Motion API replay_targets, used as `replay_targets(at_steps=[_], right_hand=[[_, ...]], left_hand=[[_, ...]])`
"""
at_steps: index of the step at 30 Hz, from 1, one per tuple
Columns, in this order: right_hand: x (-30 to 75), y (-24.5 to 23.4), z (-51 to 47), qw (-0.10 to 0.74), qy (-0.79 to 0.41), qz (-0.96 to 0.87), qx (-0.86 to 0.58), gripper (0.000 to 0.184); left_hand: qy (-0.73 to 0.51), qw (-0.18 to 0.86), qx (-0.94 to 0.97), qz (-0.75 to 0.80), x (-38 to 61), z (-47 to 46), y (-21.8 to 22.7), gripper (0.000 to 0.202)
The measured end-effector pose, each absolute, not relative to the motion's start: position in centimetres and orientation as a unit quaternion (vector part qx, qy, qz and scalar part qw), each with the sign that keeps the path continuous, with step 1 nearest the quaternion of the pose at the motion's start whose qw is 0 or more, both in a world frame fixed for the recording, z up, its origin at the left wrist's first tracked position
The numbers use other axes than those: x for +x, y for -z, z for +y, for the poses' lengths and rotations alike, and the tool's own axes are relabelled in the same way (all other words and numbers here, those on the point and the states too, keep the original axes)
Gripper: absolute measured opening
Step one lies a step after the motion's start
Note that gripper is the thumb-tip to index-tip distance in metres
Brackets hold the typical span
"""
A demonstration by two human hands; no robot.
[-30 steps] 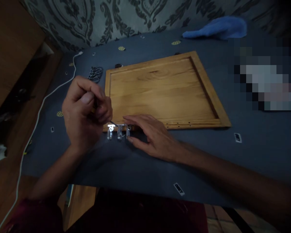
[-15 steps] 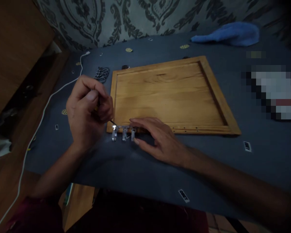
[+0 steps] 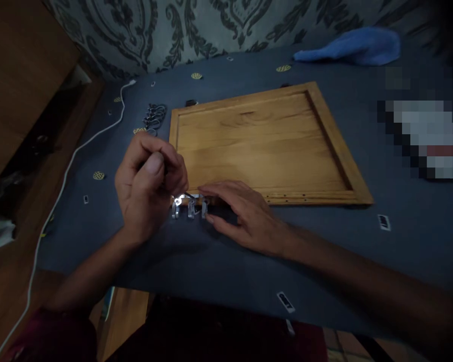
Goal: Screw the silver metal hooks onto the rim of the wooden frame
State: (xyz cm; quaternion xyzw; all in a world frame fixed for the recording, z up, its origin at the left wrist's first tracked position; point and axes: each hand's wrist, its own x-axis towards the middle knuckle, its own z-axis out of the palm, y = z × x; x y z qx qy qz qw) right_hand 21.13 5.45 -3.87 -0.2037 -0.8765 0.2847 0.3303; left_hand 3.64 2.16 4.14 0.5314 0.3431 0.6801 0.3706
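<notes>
My left hand (image 3: 149, 186) is closed around a screwdriver (image 3: 190, 195); its handle is hidden in the fist and only a short dark shaft shows. The shaft meets a shiny metal hook rail (image 3: 191, 208) near its middle hook. This rail lies along the near left edge of a framed wooden panel (image 3: 249, 151), its hooks pointing towards me. My right hand (image 3: 249, 216) grips the rail's right part, fingers on top and thumb below beside the hook there. That end of the rail is covered by the fingers.
A bunch of dark metal hooks (image 3: 154, 116) lies beyond the panel's left side. A white cable (image 3: 94, 136) runs down the left of the blue-grey tablecloth (image 3: 226, 271). At the back right is a blue cloth (image 3: 358, 46), with a pixelated object (image 3: 426, 138) nearer me.
My left hand has shifted right and slightly down, taking the screwdriver's tip from the left hook to near the middle one. My right hand keeps its place on the rail.
</notes>
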Motion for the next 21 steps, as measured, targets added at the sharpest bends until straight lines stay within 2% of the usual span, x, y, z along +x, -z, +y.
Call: replay_targets(at_steps=[5,21], right_hand=[[20.99,3.55,5.39,0.324,-0.292,-0.877,-0.2,0.038],[21.1,3.59,5.41,0.317,-0.302,-0.876,-0.201,0.036]], left_hand=[[-0.687,0.376,0.52,0.341,3.84,2.05,-4.19,0.017],[-0.68,0.35,0.531,0.366,3.74,2.02,-4.47,0.024]])
